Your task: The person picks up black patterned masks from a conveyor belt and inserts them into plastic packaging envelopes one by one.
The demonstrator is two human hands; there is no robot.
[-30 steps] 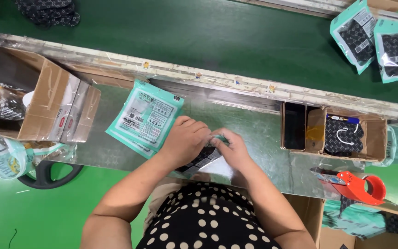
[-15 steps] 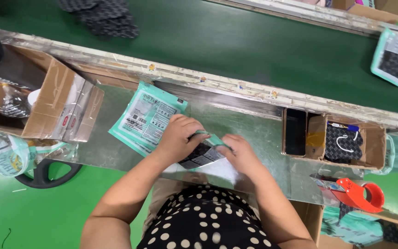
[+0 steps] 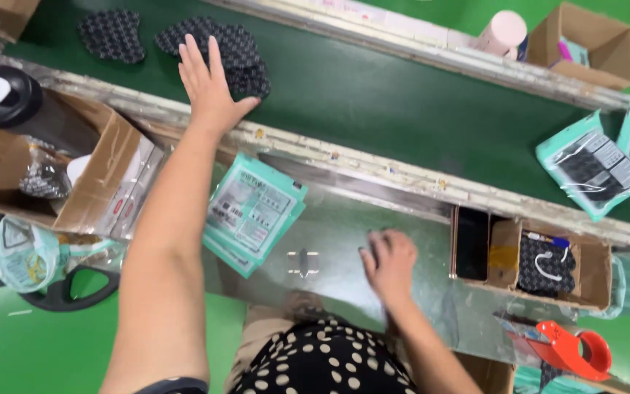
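My left hand is stretched out over the green conveyor belt, fingers spread, holding nothing, right beside a pile of dark patterned fabric pieces. My right hand rests blurred on the shiny metal worktop, fingers curled, with nothing visible in it. A small stack of teal printed pouches lies on the worktop between my arms. Two filled teal pouches ride the belt at the right.
An open cardboard box stands at the left, with a black bottle behind it. A smaller box with dark fabric pieces sits at the right, and an orange tape dispenser lies below it. Another dark fabric piece lies far left on the belt.
Both hands were together on a pouch at the worktop's middle. Now the left hand has reached out to the fabric pile on the belt, and the pouch is gone from my hands.
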